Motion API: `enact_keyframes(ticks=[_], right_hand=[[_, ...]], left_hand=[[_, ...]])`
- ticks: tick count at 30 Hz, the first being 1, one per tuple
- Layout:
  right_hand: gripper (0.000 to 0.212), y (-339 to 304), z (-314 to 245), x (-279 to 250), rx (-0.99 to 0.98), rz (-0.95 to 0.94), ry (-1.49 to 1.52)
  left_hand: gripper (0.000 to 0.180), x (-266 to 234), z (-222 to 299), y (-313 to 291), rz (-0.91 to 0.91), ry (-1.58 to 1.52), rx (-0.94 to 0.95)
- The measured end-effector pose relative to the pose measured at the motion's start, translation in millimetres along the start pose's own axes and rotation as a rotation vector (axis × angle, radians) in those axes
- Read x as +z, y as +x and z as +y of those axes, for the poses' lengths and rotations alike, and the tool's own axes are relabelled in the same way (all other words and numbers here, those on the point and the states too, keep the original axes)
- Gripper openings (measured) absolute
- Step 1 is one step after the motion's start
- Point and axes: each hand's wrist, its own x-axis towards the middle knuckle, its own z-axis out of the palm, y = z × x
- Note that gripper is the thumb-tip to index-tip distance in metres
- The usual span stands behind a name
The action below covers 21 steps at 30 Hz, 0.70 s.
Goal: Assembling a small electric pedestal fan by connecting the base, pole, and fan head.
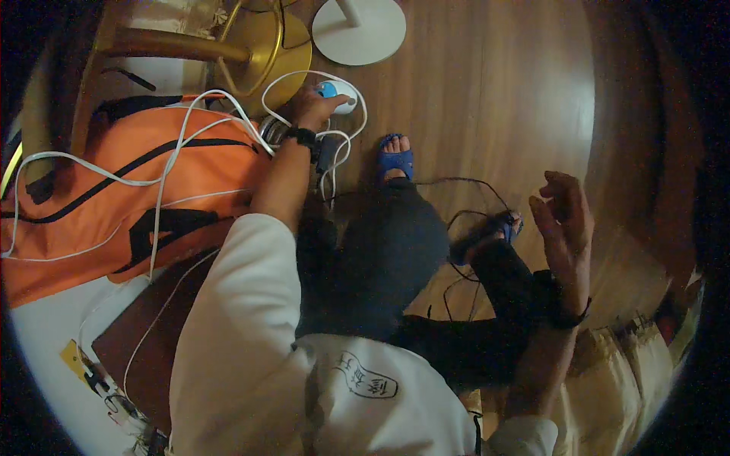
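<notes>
My left hand (315, 107), with a dark band on its wrist, reaches forward and is closed round a rounded white-and-blue object (344, 97). What exactly this object is I cannot make out. A white cable (363, 114) loops around it and trails left over an orange bag (205, 159). Just under the left wrist lie a dark oblong thing (328, 150) and a shiny metal coil or ring (271, 129), both partly hidden. Off to the right, my right hand (564, 220) hangs in the air over the wooden floor, fingers loosely bent and apart, nothing visible in it.
Ahead stand a round white base (360, 32) and a gold base (277, 57) with a gold leg. Thin black cords (471, 182) run by my feet in blue sandals (396, 161). Beige cloth (608, 380) hangs at the lower right. Small cables and plugs (110, 391) lie lower left.
</notes>
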Motion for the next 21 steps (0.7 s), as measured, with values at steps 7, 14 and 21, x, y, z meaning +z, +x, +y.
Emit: enact_keyframes(ticks=[7, 14, 21], right_hand=[[0.032, -8, -12, -3, -0.094, 0.019, 0.015], [0.04, -11, -21, -8, -0.233, 0.021, 0.137], [0.062, -28, -53, -15, -0.397, 0.135, 0.413]], left_hand=[[0.081, -46, 140, -96, -0.017, -0.39, 0.401], [0.079, -116, 255, -193, -0.117, -0.583, 0.832], [0.069, -146, 355, -284, -0.397, -0.332, 1.288]])
